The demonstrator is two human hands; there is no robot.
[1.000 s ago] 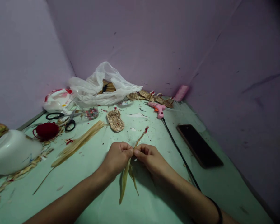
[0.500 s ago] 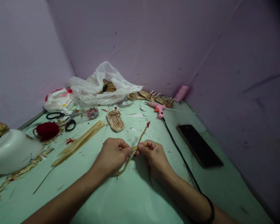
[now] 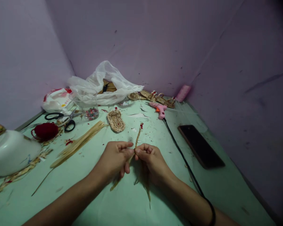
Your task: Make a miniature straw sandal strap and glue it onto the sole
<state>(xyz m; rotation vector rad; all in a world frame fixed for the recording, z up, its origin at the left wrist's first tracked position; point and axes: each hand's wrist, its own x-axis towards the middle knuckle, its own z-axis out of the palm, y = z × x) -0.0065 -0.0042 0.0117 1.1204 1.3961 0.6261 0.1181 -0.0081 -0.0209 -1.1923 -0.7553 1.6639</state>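
Note:
Between my hands stands a thin straw braid point(image 3: 138, 135), its far end tied with red yarn. My right hand point(image 3: 153, 160) pinches it where the woven part meets the loose strands. My left hand point(image 3: 116, 158) has thumb and forefinger closed at the same spot, its lower fingers partly spread around a strand. Loose fibre ends hang below both hands, one towards the lower left and one under the right palm. Just beyond lies a coiled, sole-shaped braided piece point(image 3: 116, 121) with a red pin head at its top.
Left are a straw bundle point(image 3: 77, 145), black-handled scissors point(image 3: 69, 125), red yarn point(image 3: 46, 131), a white pot point(image 3: 14, 153) and a cup of beads point(image 3: 91, 113). A plastic bag point(image 3: 108, 75) and small woven sandals point(image 3: 153, 96) lie behind. Right are a pink glue gun point(image 3: 158, 109) and a phone point(image 3: 201, 146).
The braid's red-tied tip has shifted left and the braid stands more upright. The strand bowed below my left hand now hangs down straighter, and a loose end shows under my right hand.

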